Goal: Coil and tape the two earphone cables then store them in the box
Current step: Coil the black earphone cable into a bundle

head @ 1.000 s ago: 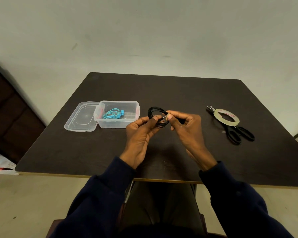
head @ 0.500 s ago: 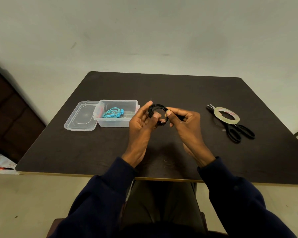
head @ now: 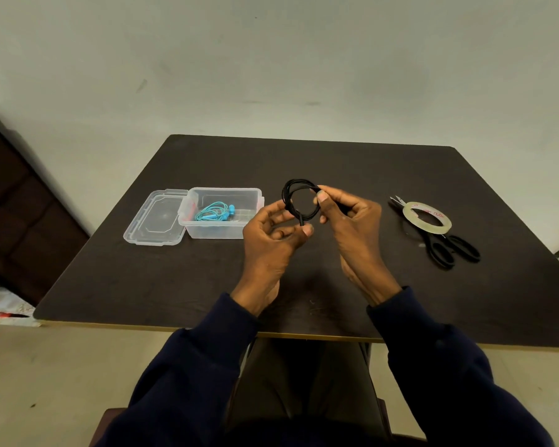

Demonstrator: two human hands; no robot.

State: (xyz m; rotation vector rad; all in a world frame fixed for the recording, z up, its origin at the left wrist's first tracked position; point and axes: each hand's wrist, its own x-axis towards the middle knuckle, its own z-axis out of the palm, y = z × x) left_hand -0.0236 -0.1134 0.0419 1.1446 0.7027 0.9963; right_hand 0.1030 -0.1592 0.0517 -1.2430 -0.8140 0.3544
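A black earphone cable [head: 291,195], wound into a small ring, is held up above the middle of the dark table [head: 336,162]. My right hand [head: 352,221] pinches the ring's right side between thumb and fingers. My left hand [head: 273,237] holds its lower edge with thumb and fingertips. To the left stands a clear plastic box [head: 254,196], open, with a coiled turquoise earphone cable [head: 214,212] lying inside. A roll of clear tape [head: 428,222] rests on black scissors [head: 449,250] to the right of my hands.
The box's clear lid [head: 157,219] lies flat against the box's left side. A dark wooden piece of furniture [head: 20,204] stands off the table's left. The table's near edge runs just before my sleeves.
Both hands have lifted the black coil a little higher and farther from me. The left hand's grip has shifted to the ring's bottom, so the ring now stands open and fully visible.
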